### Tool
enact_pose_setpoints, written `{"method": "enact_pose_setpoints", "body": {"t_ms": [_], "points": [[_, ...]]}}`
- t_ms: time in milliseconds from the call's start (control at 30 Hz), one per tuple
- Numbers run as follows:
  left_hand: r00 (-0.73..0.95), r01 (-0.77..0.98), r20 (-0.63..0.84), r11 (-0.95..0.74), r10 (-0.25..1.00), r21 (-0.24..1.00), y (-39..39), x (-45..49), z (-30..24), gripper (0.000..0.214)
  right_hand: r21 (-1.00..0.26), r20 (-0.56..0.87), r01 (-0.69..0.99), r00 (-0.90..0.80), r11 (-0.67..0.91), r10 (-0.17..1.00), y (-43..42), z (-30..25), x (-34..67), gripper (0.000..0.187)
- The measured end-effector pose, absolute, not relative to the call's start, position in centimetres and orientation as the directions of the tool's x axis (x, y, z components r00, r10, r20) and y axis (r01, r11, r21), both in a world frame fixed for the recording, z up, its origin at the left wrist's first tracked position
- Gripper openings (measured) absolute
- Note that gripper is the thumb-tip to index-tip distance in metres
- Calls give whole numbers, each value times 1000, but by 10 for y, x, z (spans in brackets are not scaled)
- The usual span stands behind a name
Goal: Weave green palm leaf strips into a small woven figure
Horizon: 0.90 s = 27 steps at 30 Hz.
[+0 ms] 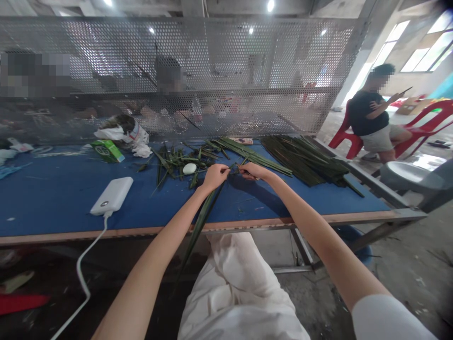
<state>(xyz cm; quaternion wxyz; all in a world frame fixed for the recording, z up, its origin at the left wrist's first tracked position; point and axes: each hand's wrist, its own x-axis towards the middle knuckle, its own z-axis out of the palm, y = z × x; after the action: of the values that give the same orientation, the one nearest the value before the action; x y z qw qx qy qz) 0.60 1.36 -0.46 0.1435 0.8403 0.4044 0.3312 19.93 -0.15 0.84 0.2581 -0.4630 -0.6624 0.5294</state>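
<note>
Above the blue tabletop, my left hand (pixel 215 176) is closed on a long green palm leaf (pixel 203 212), which hangs down over the table's front edge toward my lap. My right hand (pixel 252 171) is closed just to the right, its fingers close to the leaf's upper end. A small thing shows at those fingers, too small to name. Beside my left hand lies a pale, egg-shaped object (pixel 189 168), among a heap of cut leaf pieces (pixel 170 160). Long leaf strips (pixel 258 158) lie behind my right hand, and a thick pile of dark leaves (pixel 304 160) is farther right.
A white power bank (pixel 112 194) with a cable lies at left on the table (pixel 148 208). Behind it are a green box (pixel 108 151) and a crumpled plastic bag (pixel 130 134). A perforated metal screen (pixel 226 71) stands behind. At right, a person (pixel 371 111) sits on a red chair.
</note>
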Motion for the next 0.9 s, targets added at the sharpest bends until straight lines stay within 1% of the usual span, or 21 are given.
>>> {"method": "enact_pose_setpoints", "body": {"t_ms": [67, 133, 233, 267, 333, 433, 500, 567, 633, 700, 800, 900], "points": [[461, 609, 439, -635, 771, 475, 14, 6, -5, 35, -934, -178, 357, -473, 3, 863, -3, 8, 194, 46], [460, 620, 434, -630, 774, 466, 16, 5, -6, 35, -924, -184, 383, -478, 15, 859, -5, 7, 188, 46], [433, 607, 426, -606, 794, 514, 19, 6, -8, 32, -917, -178, 399, -451, 19, 875, -7, 8, 182, 46], [423, 583, 413, -591, 806, 557, 20, 6, -8, 30, -918, -176, 395, -447, 17, 877, -8, 8, 182, 46], [405, 498, 350, -525, 845, 690, 21, 7, -8, 26, -925, -163, 379, -440, 19, 883, -10, 10, 183, 46], [415, 327, 177, -328, 892, 886, 21, 9, -4, 14, -926, -149, 377, -414, 20, 898, -11, 12, 186, 45], [445, 239, 83, -207, 892, 949, 21, 10, -2, 10, -924, -139, 382, -397, 26, 907, -10, 13, 189, 45], [453, 196, 55, -159, 890, 968, 20, 10, 0, 11, -911, -111, 407, -388, 62, 915, -9, 13, 192, 47], [440, 195, 73, -174, 895, 965, 19, 10, 0, 11, -889, -58, 441, -372, 122, 926, -7, 13, 194, 49], [430, 204, 106, -211, 897, 956, 18, 10, 0, 17, -879, 1, 447, -345, 165, 939, -7, 12, 193, 45], [440, 200, 136, -244, 888, 949, 17, 11, 0, 23, -919, 62, 353, -314, 177, 947, -6, 9, 191, 35], [456, 203, 177, -296, 872, 933, 15, 10, 0, 29, -962, 101, 215, -298, 170, 949, -3, 7, 192, 30]]}}
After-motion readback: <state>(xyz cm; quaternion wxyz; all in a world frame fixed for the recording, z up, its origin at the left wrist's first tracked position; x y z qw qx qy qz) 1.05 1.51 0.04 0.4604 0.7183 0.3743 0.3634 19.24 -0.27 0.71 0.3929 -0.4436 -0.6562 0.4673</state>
